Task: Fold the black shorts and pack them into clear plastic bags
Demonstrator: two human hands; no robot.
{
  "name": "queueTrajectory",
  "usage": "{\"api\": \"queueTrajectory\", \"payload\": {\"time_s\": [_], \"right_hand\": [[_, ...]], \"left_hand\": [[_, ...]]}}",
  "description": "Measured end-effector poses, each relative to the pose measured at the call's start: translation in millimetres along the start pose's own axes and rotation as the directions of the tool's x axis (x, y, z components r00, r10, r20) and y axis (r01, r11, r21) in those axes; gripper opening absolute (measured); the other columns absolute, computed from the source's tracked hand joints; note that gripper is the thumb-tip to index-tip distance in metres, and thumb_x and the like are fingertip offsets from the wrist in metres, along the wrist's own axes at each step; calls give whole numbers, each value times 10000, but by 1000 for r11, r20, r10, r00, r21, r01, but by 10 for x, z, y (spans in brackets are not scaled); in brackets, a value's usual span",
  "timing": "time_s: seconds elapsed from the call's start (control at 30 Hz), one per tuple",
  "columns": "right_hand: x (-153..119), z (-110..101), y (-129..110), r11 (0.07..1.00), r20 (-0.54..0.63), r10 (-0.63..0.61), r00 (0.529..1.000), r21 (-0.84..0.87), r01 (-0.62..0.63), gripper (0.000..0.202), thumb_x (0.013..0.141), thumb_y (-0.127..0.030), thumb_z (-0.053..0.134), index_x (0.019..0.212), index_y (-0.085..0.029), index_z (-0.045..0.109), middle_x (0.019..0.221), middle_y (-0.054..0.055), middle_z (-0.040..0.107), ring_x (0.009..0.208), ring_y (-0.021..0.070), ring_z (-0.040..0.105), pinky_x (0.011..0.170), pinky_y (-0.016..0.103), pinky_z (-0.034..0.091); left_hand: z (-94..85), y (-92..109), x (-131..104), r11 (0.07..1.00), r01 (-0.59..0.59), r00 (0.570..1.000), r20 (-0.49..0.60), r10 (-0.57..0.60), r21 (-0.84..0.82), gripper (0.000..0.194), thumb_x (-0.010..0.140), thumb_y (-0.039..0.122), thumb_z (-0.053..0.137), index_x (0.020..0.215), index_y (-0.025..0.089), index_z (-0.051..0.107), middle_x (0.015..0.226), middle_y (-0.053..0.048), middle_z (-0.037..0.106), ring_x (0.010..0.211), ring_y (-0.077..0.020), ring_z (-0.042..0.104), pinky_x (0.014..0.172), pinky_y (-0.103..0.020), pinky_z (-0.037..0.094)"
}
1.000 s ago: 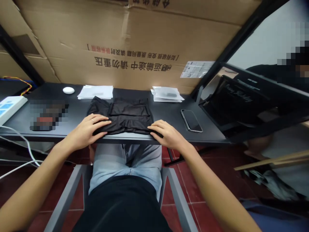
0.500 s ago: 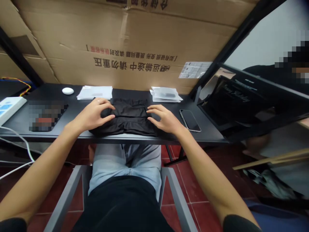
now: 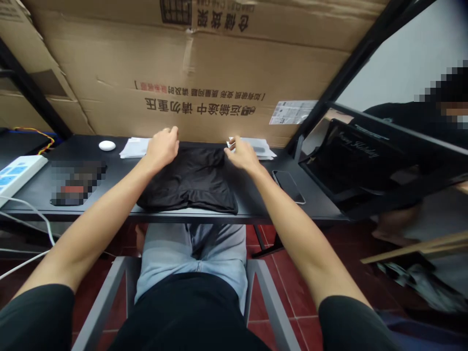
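Note:
A black cloth item (image 3: 190, 183) lies spread on the desk in front of me, lightly wrinkled, its near edge close to the desk's front edge. My left hand (image 3: 164, 147) is at its far left corner with fingers curled together. The fingertips are turned away, so whether they pinch the fabric cannot be seen. At the far right corner is my right hand (image 3: 242, 155), with the thumb and bent forefinger a little apart and nothing visible between them. Behind the hands lie white papers (image 3: 133, 147) on the left and white packets (image 3: 261, 146) on the right.
A phone (image 3: 288, 186) lies to the right, a blurred-out dark object (image 3: 78, 183) to the left. A white oval object (image 3: 107, 146) and a power strip (image 3: 20, 170) sit further left. Cardboard (image 3: 204, 63) walls the back. Beyond the right frame, a person works beside a black bag (image 3: 351, 151).
Both hands have moved away from me, from the middle of the black cloth to its far corners. The fold across the cloth is gone and it lies flatter. The left fingers have curled in.

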State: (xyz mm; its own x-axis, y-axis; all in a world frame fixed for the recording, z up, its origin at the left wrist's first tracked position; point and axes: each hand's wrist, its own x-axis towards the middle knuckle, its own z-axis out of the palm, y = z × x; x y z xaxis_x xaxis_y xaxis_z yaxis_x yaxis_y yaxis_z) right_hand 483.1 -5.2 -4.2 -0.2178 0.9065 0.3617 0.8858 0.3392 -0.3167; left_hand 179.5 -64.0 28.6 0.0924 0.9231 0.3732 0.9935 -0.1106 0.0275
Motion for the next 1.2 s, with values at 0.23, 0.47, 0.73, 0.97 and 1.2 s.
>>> {"api": "queueTrajectory", "payload": {"time_s": [0.23,0.47,0.73,0.97,1.2], "right_hand": [[-680,241,-204,925,153,-373,915,140,354,601,1144,-545,551,1632,-200,619,1817,187,487,1728,360,408,1441,584,331],[-1112,252,-97,960,408,-277,870,160,231,858,1111,-812,487,1785,-280,471,1906,148,350,1801,384,250,1455,655,237],[-268,-71,874,955,49,-48,998,-292,60,901,1078,-469,605,1805,-44,287,1904,337,191,1774,513,214,1407,711,271],[119,-39,1198,872,124,66,990,-490,3,837,1114,-420,488,1803,-10,247,1709,377,517,1528,487,566,1301,697,381],[76,-139,944,851,46,5,999,-524,20,503,1086,-182,379,1491,-3,617,1489,373,649,1350,484,623,1158,666,460]], "left_hand": [[157,-46,-600,995,-104,983,149,104,-8,660,1170,484,413,1698,120,570,1734,-253,560,1610,-454,526,1310,-611,457],[486,-232,-1193,998,14,945,328,9,-69,825,1153,755,297,1864,337,323,1937,-112,254,1802,-416,216,1406,-763,210],[510,-231,-1211,994,-7,956,289,37,-105,831,1150,764,309,1860,333,336,1923,-148,276,1791,-437,245,1392,-788,198],[530,-241,-1206,994,7,958,285,24,-106,873,1101,835,372,1835,363,403,1920,-129,310,1798,-517,124,1364,-830,193],[496,-233,-1167,996,13,948,319,17,-90,938,1056,899,399,1830,370,410,1914,-148,324,1761,-596,167,1337,-837,227]]}}
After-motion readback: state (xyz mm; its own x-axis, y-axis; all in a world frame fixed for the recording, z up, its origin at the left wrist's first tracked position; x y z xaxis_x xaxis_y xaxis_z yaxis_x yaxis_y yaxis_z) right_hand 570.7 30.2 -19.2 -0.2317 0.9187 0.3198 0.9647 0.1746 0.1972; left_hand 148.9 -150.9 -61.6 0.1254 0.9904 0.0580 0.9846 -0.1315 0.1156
